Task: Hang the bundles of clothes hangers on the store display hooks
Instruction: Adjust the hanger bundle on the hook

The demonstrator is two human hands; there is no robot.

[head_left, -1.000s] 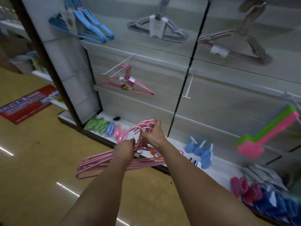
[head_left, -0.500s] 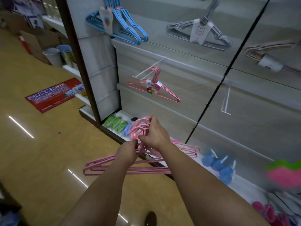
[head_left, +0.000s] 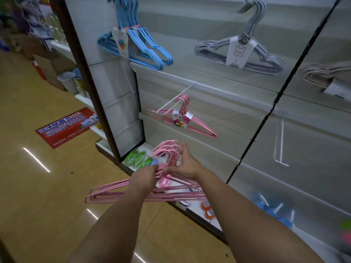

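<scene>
Right hand (head_left: 187, 164) is now opening, fingers straightening beside the hook ends of the pink hanger bundle (head_left: 144, 194); left hand (head_left: 145, 176) is gripping its neck. Bundle is hovering over the bottom shelf's front edge (head_left: 197, 215), below the display hook (head_left: 180, 96) carrying another pink bundle (head_left: 197, 126).

Floor (head_left: 38, 205): glossy tan, w/ streaks of reflected light | red mat (head_left: 67, 127) w/ white print, left | wall panels (head_left: 237, 118): pale grey slats | upright post (head_left: 83, 73): dark brown | bottom shelf (head_left: 199, 207): white | bucket (head_left: 68, 81) far left.
</scene>
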